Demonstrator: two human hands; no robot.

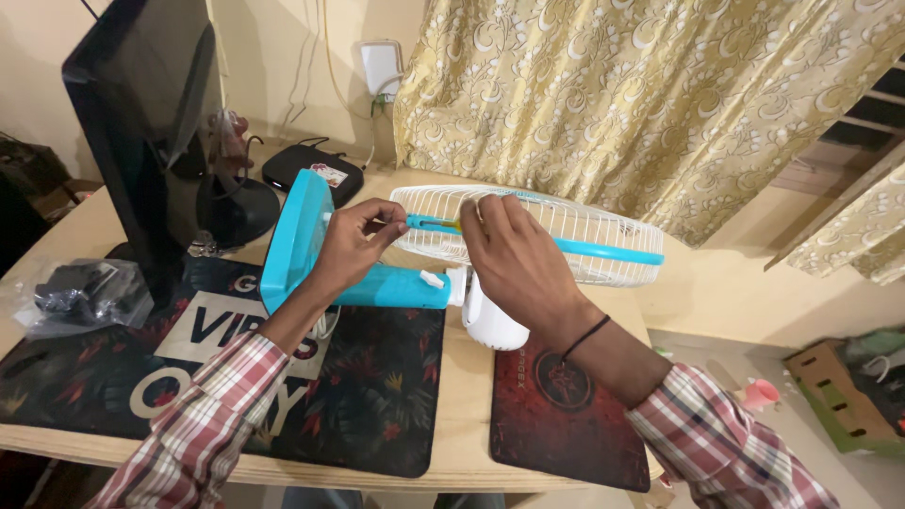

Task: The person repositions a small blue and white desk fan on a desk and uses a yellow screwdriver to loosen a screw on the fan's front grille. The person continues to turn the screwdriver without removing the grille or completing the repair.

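A small table fan lies tipped on its side across the middle of the bench, which puts the white wire guard level and within easy reach of both hands. Its turquoise base stands on edge towards the left, the turquoise stem runs flat along the bench, and the white motor housing rests on the wood between two dark printed mats, one under the person's left forearm and one near the front right corner.

The left hand has its grip pinched closed, thumb and forefinger meeting on the end of the turquoise rim band that runs around the guard; this appears to steady the band at that point. The right hand lies over the near edge of the guard, fingers curled down onto the wires and the band, pressing and holding rather than lifting. A small yellowish piece shows between the two hands at the band; what it is cannot be told.

Towards the back left corner stand a dark monitor on a round foot and a small black box with cables. A clear plastic bag of dark parts lies near the left edge. A patterned gold curtain hangs behind the bench.
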